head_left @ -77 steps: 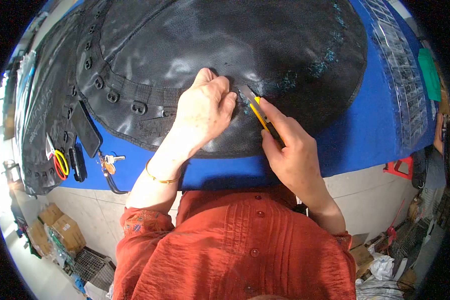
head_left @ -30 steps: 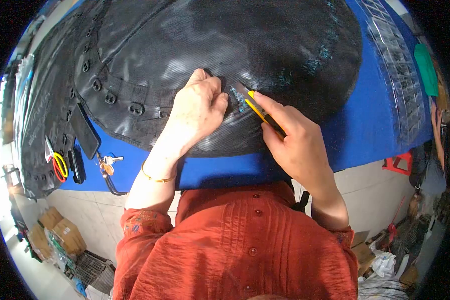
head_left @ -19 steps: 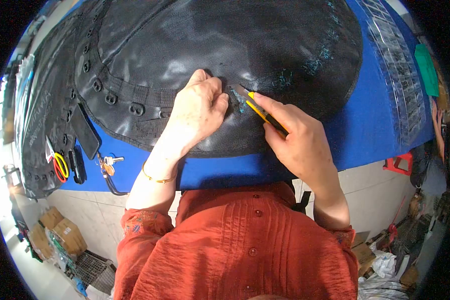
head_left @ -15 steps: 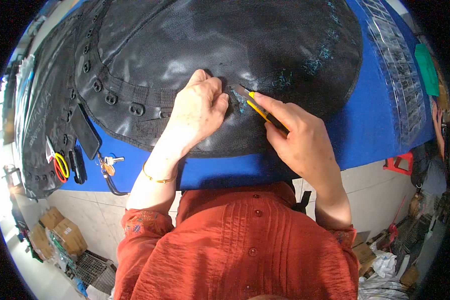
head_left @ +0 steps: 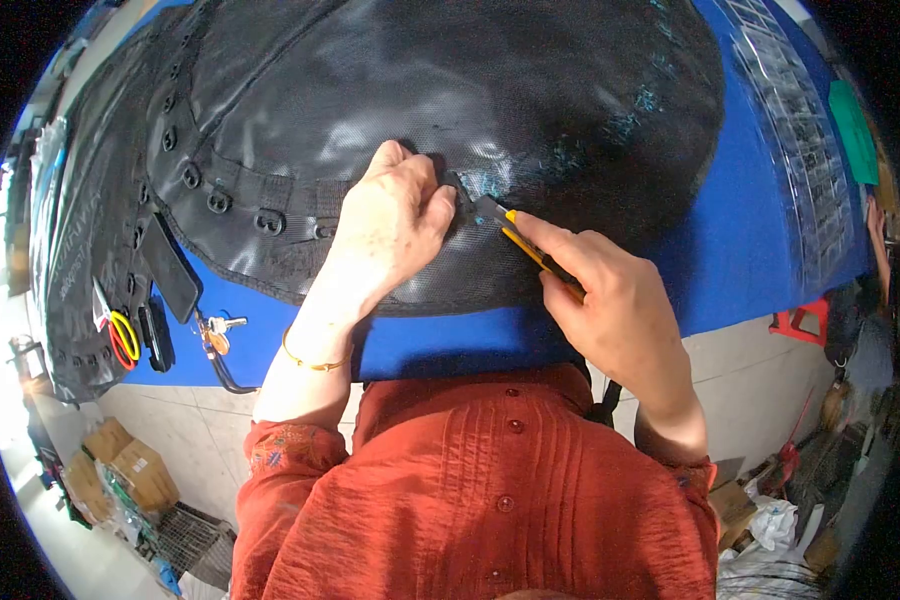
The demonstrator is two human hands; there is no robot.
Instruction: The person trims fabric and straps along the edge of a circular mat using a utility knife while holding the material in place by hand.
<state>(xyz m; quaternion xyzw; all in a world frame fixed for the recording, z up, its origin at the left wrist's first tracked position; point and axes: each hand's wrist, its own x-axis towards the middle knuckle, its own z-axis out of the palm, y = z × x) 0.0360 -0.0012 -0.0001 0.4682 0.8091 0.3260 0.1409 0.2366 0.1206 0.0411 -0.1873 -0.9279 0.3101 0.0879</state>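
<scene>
A large black mesh piece (head_left: 410, 80) with black clips along its left part lies on the blue table (head_left: 420, 340). My left hand (head_left: 395, 215) is closed, its fingers pinching a bit of the black material near the front. In my right hand (head_left: 610, 290) is a yellow and black utility knife (head_left: 540, 255), its blade pointing up and left. The blade tip is at the black material, just right of my left fingers. Teal thread scraps (head_left: 625, 128) lie scattered on the mesh in a curve to the upper right.
At the left are scissors (head_left: 120, 335), a black phone-like object (head_left: 168, 268), keys (head_left: 225, 323) and another black piece (head_left: 75, 250). Clear plastic packaging (head_left: 805, 150) and a green item (head_left: 853, 130) lie right. A red stool (head_left: 802, 322) and cardboard boxes (head_left: 140, 470) stand below.
My right hand and the knife have moved down and slightly right, and the blade sits lower on the material. My left hand keeps its pinch almost in place.
</scene>
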